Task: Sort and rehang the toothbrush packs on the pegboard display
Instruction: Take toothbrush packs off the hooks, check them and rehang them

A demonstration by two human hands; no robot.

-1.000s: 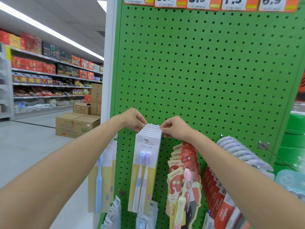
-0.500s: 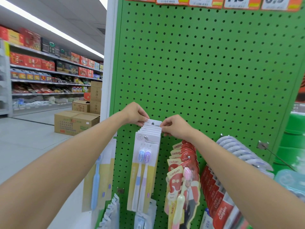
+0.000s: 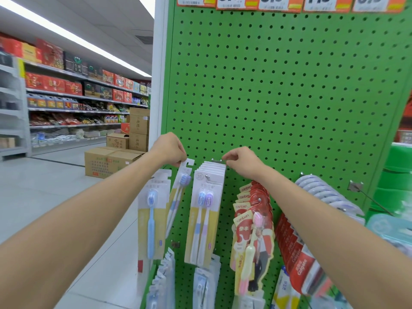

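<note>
On the green pegboard a stack of white-and-yellow twin toothbrush packs hangs on a hook. My left hand pinches the top tab of one twin pack, which is off the hook and hangs tilted to the left of the stack. My right hand has its fingers curled at the top right edge of the stack, beside the hook's bracket.
A single blue toothbrush pack hangs left of the stack. To the right hang red canban packs, Colgate packs and white packs, then a bare hook. Price tags line the top. Cardboard boxes stand in the aisle.
My left hand has pulled the rear pack off the hook and moved it left, away from the stack. My right hand has stayed at the stack's top.
</note>
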